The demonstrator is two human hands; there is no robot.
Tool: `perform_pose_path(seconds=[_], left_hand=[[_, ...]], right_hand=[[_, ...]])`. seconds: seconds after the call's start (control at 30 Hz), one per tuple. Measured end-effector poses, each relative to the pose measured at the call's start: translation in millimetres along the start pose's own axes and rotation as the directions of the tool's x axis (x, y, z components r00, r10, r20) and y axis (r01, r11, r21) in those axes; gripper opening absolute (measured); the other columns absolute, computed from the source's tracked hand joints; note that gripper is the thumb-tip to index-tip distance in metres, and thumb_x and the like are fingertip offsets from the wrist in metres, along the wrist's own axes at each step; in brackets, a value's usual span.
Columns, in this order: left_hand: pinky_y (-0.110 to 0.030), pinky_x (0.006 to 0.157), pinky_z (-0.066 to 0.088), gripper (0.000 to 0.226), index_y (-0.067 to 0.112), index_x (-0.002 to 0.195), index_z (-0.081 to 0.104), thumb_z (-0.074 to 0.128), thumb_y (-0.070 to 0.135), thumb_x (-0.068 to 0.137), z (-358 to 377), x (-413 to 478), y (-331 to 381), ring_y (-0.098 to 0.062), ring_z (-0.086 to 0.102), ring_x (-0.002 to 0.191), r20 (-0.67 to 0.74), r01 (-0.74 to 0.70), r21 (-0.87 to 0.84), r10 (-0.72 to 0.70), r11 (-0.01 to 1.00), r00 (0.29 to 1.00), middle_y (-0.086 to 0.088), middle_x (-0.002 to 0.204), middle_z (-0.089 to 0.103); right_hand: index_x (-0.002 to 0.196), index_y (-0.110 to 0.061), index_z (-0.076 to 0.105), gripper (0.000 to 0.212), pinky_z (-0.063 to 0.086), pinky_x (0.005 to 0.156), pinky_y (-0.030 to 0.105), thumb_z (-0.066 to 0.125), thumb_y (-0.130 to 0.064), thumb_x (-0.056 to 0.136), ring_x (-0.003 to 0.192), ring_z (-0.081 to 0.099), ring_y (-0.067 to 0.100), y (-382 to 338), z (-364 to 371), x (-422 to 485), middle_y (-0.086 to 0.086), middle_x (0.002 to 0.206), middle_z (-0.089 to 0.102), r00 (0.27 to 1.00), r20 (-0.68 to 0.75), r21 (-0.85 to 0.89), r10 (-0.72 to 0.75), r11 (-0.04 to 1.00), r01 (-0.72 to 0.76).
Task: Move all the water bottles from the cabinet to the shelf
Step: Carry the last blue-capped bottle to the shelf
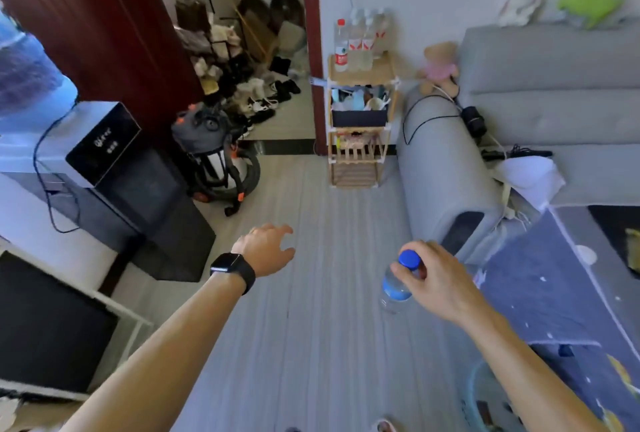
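My right hand (pixel 437 279) grips a clear water bottle (pixel 396 288) by its neck, just under the blue cap; the bottle hangs over the floor. My left hand (pixel 268 248), with a black watch on the wrist, is held out with fingers relaxed and holds nothing. Straight ahead by the far wall stands a small wooden shelf (pixel 381 70). On its top tier stand several clear water bottles (pixel 360 44) with red and white labels. The cabinet is not in view.
A grey sofa (pixel 519 113) stands to the right of the shelf, with a blue-covered table (pixel 554 286) at the near right. On the left are a water dispenser (pixel 104 141), a vacuum cleaner (pixel 214 154) and a black screen (pixel 45 327). Grey plank floor (pixel 311 310) lies between.
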State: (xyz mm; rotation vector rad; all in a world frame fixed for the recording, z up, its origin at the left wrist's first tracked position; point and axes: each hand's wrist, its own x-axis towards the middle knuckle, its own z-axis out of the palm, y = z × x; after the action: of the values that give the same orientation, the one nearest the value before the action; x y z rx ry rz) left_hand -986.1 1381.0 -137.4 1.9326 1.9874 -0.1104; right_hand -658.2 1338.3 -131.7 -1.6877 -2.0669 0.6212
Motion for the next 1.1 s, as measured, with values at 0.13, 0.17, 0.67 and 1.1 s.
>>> perform_pose_path(seconds=[0.13,0.17,0.67,1.1], left_hand=[[-0.040,0.096,0.046,0.052,0.037,0.140,0.043,0.052,0.051,0.091,-35,69,8,-0.024,0.049,0.126,-0.037,0.032,0.001,-0.032,0.999,0.999,0.001,0.139,0.051],[-0.039,0.096,0.045,0.052,0.037,0.140,0.044,0.052,0.050,0.091,-43,86,7,-0.024,0.049,0.126,-0.045,0.040,-0.005,-0.040,0.999,0.998,0.001,0.138,0.051],[-0.040,0.101,0.041,0.053,0.033,0.143,0.042,0.049,0.046,0.093,-154,452,-34,-0.024,0.046,0.129,-0.024,0.047,0.026,-0.046,0.999,0.999,0.002,0.142,0.050],[-0.041,0.098,0.046,0.050,0.031,0.141,0.046,0.050,0.044,0.092,-197,712,5,-0.024,0.054,0.122,0.090,0.056,0.040,-0.060,0.998,0.994,-0.001,0.135,0.056]], right_hand=[[0.093,-0.032,0.050,0.022,0.033,0.066,0.030,0.057,-0.053,0.092,0.076,0.049,0.013,7,-18,100,-0.008,0.084,0.053,0.993,0.105,-0.030,-0.047,0.998,0.051],[0.092,-0.031,0.049,0.024,0.035,0.066,0.031,0.056,-0.054,0.092,0.076,0.049,0.014,7,-21,124,-0.007,0.082,0.054,0.991,0.120,-0.031,-0.058,0.998,0.062],[0.100,-0.037,0.055,0.010,0.051,0.073,0.035,0.060,-0.041,0.092,0.067,0.062,0.012,24,-42,499,-0.014,0.071,0.061,0.995,0.096,0.054,-0.031,0.998,0.026],[0.089,-0.035,0.055,0.017,0.040,0.062,0.014,0.058,-0.052,0.088,0.070,0.060,-0.001,74,-68,801,-0.017,0.074,0.063,0.997,-0.061,0.084,-0.057,0.995,0.062]])
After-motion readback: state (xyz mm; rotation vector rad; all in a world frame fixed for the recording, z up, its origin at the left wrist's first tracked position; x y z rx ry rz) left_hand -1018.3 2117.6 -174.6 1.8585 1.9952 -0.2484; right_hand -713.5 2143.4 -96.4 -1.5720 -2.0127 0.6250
